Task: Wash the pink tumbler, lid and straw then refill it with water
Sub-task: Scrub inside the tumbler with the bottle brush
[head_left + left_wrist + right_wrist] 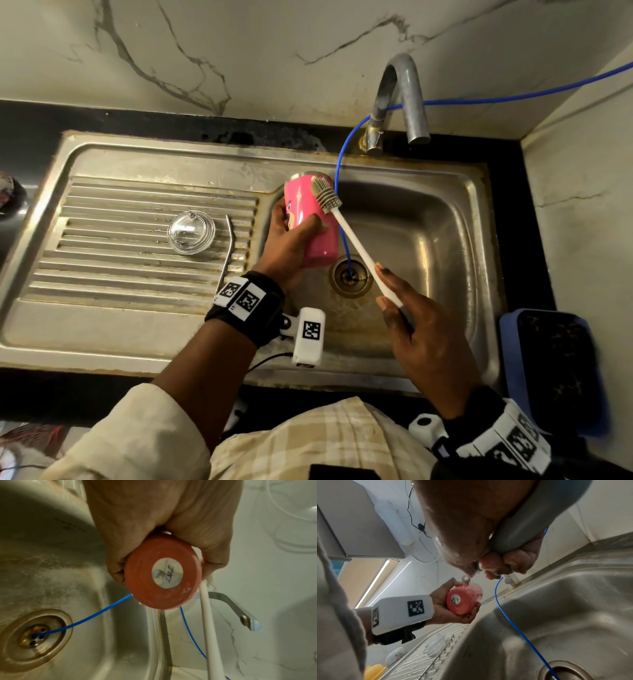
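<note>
The left hand (287,240) is wrapped around the pink tumbler (313,219), tilting it over the left edge of the sink basin (445,240) so suds can fall toward the drain (351,277). The right hand (421,339) grips the bottle brush (342,219), whose bristles lie against the tumbler's outer wall near the rim. The clear lid (190,232) and metal straw (228,253) lie on the drainboard (102,260), well clear of the scrubbing, and the basin leaves open room to the right, though the blue tube (339,164) hangs just behind the tumbler.
</note>
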Tool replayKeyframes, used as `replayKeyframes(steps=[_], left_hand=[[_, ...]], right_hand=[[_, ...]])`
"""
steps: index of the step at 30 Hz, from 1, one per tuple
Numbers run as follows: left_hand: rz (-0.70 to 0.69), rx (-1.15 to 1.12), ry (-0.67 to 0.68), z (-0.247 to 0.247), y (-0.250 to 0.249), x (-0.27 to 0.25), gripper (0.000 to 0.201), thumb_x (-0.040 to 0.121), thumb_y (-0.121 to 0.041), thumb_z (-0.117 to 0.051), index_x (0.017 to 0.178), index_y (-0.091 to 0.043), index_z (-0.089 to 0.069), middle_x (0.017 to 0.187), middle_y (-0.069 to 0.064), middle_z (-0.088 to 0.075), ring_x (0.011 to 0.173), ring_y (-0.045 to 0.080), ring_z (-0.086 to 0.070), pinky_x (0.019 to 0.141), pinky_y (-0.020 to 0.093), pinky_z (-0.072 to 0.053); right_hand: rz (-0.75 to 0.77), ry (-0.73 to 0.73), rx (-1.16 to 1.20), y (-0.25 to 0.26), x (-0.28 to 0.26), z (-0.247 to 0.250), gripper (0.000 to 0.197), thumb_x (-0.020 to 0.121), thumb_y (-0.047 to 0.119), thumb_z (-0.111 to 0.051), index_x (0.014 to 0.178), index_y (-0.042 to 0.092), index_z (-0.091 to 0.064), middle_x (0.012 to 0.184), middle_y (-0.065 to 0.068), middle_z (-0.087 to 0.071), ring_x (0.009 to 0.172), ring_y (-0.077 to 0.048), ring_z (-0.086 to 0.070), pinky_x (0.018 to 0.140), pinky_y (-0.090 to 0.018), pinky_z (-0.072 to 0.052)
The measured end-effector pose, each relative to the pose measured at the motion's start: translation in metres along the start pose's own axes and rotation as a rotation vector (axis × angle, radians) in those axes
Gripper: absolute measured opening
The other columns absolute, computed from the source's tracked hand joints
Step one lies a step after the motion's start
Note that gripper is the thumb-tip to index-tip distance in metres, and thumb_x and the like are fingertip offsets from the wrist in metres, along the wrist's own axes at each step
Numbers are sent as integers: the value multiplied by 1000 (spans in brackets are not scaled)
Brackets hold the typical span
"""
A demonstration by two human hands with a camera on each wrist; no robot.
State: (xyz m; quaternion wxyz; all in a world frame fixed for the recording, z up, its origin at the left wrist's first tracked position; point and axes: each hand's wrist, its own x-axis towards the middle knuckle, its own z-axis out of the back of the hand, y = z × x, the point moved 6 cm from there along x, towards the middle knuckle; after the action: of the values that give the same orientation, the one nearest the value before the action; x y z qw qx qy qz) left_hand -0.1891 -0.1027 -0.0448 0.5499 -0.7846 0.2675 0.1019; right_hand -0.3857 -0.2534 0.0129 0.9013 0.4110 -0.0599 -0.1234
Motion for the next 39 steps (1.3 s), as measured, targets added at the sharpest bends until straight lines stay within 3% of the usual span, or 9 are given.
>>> replayKeyframes(steps=[6, 10, 14, 16, 24, 26, 30, 34, 39], left_hand=[[7, 64, 63, -16, 6, -8, 84, 79, -17, -69, 153, -31, -34, 141, 8, -54, 119, 34, -64, 76, 42, -62], [-54, 58, 34, -8, -9, -2, 85, 78, -17, -71, 152, -34, -34, 138, 5, -56, 121, 35, -64, 81, 45, -63], [-50, 133, 43, -10, -7, -8, 99, 62, -31, -83, 149, -37, -37, 136, 3, -57, 120, 33, -64, 82, 48, -63], [-40, 171, 39, -13, -2, -10, 107, 58, -35, -84, 153, -35, -35, 138, 1, -55, 122, 33, -62, 80, 47, -64], [-44, 207, -48, -1, -15, -3, 101, 74, -4, -90, 153, -27, -31, 126, -5, -55, 108, 23, -66, 66, 33, -63], [-5, 214, -36, -2, -10, -2, 98, 73, -3, -90, 149, -26, -32, 129, 1, -56, 110, 26, -66, 67, 35, -64], [32, 230, -37, -7, -8, -3, 87, 65, -21, -86, 139, -27, -41, 127, 7, -61, 110, 28, -68, 78, 49, -65], [15, 187, -88, 4, -19, 5, 85, 71, -17, -87, 142, -15, -41, 122, 11, -62, 102, 30, -70, 61, 39, -61], [10, 183, -73, 4, -17, 6, 96, 61, -25, -89, 143, -16, -41, 125, 14, -63, 104, 32, -71, 69, 43, -61]], right_hand=[[-21, -20, -61, -1, 15, 3, 48, 109, 43, -49, 157, 45, -42, 133, 6, -71, 116, -15, -72, 89, -44, -61], [-25, 0, -34, 3, 3, 2, 52, 107, 38, -55, 157, 44, -43, 127, 7, -73, 104, -12, -73, 84, -42, -61], [-24, -6, -54, 2, 7, 3, 52, 107, 38, -55, 157, 45, -42, 128, 6, -73, 105, -13, -74, 83, -43, -62], [-44, -16, -97, 0, 15, 5, 52, 106, 43, -51, 157, 49, -40, 122, 4, -75, 97, -17, -74, 79, -45, -62], [-24, 9, -21, 0, 5, 2, 50, 108, 38, -56, 156, 43, -45, 117, 8, -76, 88, -6, -71, 75, -42, -61], [-22, 20, -41, -1, 13, 2, 51, 107, 42, -52, 156, 48, -42, 122, 6, -75, 99, -13, -73, 80, -45, -61], [-28, 17, -74, -2, 26, 6, 52, 105, 46, -47, 156, 52, -38, 125, 4, -74, 109, -20, -73, 85, -48, -61], [-18, 32, -52, -1, 13, 0, 50, 108, 47, -47, 157, 45, -41, 133, 7, -71, 115, -14, -71, 88, -44, -61], [-25, 10, -48, -2, 15, 0, 50, 107, 46, -48, 157, 42, -44, 136, 8, -70, 120, -13, -70, 92, -44, -61]])
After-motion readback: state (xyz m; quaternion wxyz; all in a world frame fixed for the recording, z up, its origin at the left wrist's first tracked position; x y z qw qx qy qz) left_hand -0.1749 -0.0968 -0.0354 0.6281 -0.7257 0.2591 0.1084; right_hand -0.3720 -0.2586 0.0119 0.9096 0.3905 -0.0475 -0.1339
